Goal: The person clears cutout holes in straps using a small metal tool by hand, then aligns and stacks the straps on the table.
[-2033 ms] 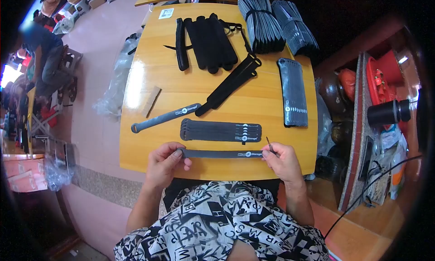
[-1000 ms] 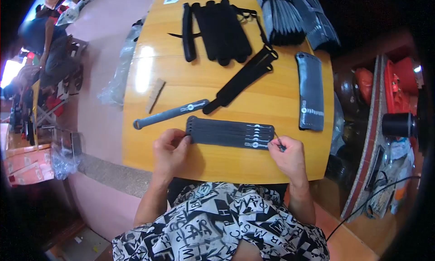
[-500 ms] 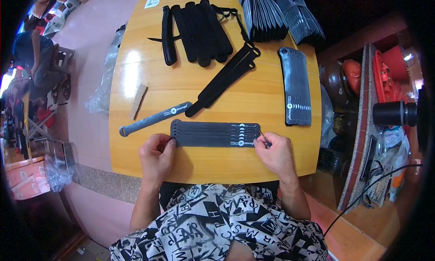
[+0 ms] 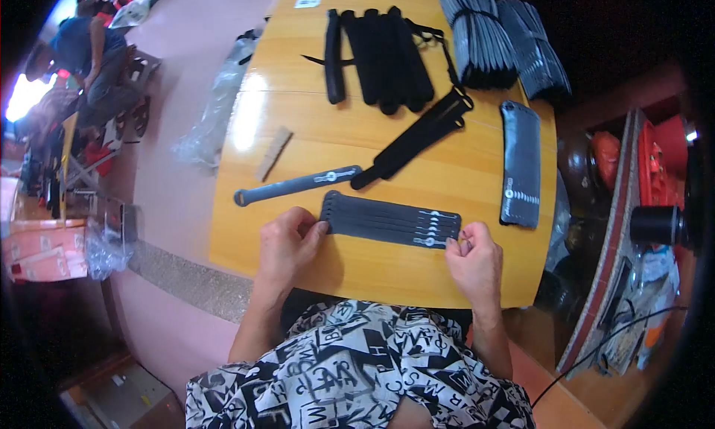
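Note:
A fanned row of dark grey storage straps (image 4: 387,219) lies flat on the table in front of me, with eyelets at the left end and white printing near the right end. My left hand (image 4: 289,239) is closed, thumb and fingers pinching the lower left corner of the row. At the lower right end, the closed fingertips of my right hand (image 4: 475,261) hold the strap tips. Just beyond the row is a single grey printed strap (image 4: 298,185). Past it, black straps (image 4: 413,136) lie slanted across the table.
At the back of the wooden table (image 4: 298,269) are a bundle of black straps (image 4: 387,60) and tied grey strap bundles (image 4: 477,42). A grey strap stack (image 4: 521,164) lies at the right, a small tan strip (image 4: 274,153) at the left. A person (image 4: 97,64) sits further off.
The camera view has turned, so the table sits further right in it. Both hands stay at the strap row's ends; a dark bit raised at my right fingers no longer shows.

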Available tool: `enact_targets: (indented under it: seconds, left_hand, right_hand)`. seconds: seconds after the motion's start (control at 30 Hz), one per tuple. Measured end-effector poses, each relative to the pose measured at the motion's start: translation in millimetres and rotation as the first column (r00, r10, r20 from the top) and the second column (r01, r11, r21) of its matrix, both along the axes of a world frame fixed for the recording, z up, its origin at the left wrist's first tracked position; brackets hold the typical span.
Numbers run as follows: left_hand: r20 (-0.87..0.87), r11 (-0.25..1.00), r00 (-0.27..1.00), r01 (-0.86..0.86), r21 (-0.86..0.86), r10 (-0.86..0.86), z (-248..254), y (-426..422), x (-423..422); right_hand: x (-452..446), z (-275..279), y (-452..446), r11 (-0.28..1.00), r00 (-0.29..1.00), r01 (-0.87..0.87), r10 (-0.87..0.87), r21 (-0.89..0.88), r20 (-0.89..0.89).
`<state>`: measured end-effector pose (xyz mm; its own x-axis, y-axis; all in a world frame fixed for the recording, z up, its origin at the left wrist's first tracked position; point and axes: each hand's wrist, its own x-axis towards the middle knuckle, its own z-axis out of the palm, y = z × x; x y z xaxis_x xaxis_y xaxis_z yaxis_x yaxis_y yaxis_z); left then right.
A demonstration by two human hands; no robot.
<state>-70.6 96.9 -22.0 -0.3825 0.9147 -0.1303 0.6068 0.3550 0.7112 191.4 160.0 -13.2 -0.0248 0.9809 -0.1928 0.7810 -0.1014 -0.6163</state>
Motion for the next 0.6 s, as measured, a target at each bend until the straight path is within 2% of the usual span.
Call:
enact_targets:
  seconds: [0.07, 0.17, 0.27, 0.3, 0.4, 0.5, 0.53, 0.6]
  left_hand:
    - [0.103, 1.0, 0.995, -0.003, -0.022, 0.005, 1, -2, -6]
    - [-0.049, 0.976, 0.995, 0.1, 0.194, -0.092, 13, -5, -3]
    - [-0.011, 0.916, 0.974, 0.219, 0.335, -0.228, 15, -2, 11]
    - [-0.099, 0.884, 0.959, 0.282, 0.373, -0.264, 4, 1, 14]
    - [-0.084, 0.901, 0.965, 0.263, 0.345, -0.25, 0, 4, 14]
    - [0.046, 0.916, 0.962, 0.241, 0.32, -0.269, 6, 3, 7]
    - [0.012, 0.911, 0.967, 0.236, 0.338, -0.255, 8, 5, 6]
    - [-0.053, 0.898, 0.972, 0.232, 0.374, -0.229, 13, 12, 6]
  right_hand:
    - [2, 2, 1, 0.999, 1.0, -0.018, 0.018, -0.042, -0.007]
    - [0, 11, -1, 0.998, 0.998, -0.031, 0.028, -0.046, -0.061]
    - [-12, 19, -6, 0.958, 0.967, -0.213, 0.235, 0.192, -0.099]
    - [-18, 22, -6, 0.937, 0.944, -0.286, 0.311, 0.199, -0.107]
    - [-24, 2, 1, 0.898, 0.918, -0.387, 0.397, 0.211, -0.006]
    - [-22, 17, 5, 0.923, 0.913, -0.374, 0.383, 0.085, -0.143]
    - [-22, 20, 5, 0.923, 0.905, -0.381, 0.383, 0.05, -0.184]
    - [-25, 26, 9, 0.927, 0.894, -0.363, 0.374, 0.088, -0.246]
